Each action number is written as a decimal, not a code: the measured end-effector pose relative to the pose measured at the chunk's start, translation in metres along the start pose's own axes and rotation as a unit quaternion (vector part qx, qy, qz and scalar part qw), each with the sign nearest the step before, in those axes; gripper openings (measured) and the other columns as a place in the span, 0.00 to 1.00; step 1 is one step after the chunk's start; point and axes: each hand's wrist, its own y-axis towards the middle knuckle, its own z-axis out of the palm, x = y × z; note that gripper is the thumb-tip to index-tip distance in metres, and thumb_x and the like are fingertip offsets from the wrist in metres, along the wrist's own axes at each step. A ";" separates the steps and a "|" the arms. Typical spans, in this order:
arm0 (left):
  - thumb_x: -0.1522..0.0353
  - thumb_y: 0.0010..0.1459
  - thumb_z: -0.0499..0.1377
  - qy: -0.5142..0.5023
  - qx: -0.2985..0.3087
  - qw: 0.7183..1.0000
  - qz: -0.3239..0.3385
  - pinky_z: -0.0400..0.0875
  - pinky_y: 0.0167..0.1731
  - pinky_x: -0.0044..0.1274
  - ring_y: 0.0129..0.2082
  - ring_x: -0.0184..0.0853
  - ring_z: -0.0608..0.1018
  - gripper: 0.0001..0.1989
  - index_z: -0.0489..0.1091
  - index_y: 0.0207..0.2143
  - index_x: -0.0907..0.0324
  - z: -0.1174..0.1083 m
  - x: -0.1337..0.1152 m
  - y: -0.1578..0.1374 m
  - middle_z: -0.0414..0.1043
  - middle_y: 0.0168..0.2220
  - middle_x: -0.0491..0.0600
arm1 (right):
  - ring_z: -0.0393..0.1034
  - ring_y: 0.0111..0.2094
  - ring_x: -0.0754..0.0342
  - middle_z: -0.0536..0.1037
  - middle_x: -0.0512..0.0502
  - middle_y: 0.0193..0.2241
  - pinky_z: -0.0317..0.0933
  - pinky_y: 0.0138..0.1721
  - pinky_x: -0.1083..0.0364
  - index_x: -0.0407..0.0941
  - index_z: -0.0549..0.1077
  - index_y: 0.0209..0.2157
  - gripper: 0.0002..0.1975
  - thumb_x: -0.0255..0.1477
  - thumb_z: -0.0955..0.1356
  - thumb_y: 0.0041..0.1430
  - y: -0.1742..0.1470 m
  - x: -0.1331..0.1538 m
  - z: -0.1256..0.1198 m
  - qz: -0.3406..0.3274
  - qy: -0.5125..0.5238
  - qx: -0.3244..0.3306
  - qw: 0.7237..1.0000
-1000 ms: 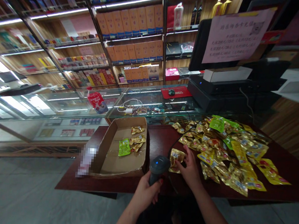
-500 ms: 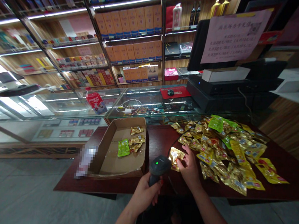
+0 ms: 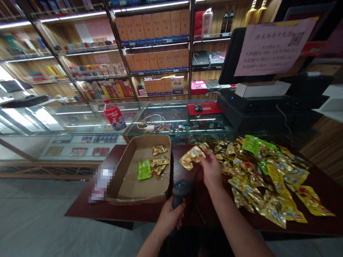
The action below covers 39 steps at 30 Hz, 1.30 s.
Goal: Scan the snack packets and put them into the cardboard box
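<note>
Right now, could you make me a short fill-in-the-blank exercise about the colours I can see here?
1. The left hand grips a scanner whose small light glows ____.
2. The right hand holds a packet coloured ____.
3. Among the packets in the cardboard box, exactly one is ____.
4. The computer mouse sits on a mat coloured ____.

Missing words: blue; gold; green; red.

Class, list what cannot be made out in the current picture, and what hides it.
All in the head view:
Scanner, lower handle: wrapped by the left grip.
Held gold packet, one end: covered by the right grip.
Packet pile, lower layers: buried under the top ones.
Object left of the cardboard box: blurred by pixelation.
</note>
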 end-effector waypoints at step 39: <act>0.49 0.51 0.65 -0.013 -0.008 1.000 0.013 0.59 0.09 0.16 0.10 0.26 0.66 0.26 0.67 0.41 0.60 -0.002 -0.003 -0.008 0.66 0.18 0.37 | 0.69 0.55 0.42 0.76 0.45 0.56 0.65 0.56 0.43 0.53 0.75 0.56 0.30 0.18 0.63 0.55 -0.077 -0.017 -0.093 -0.230 -0.538 0.203 0.785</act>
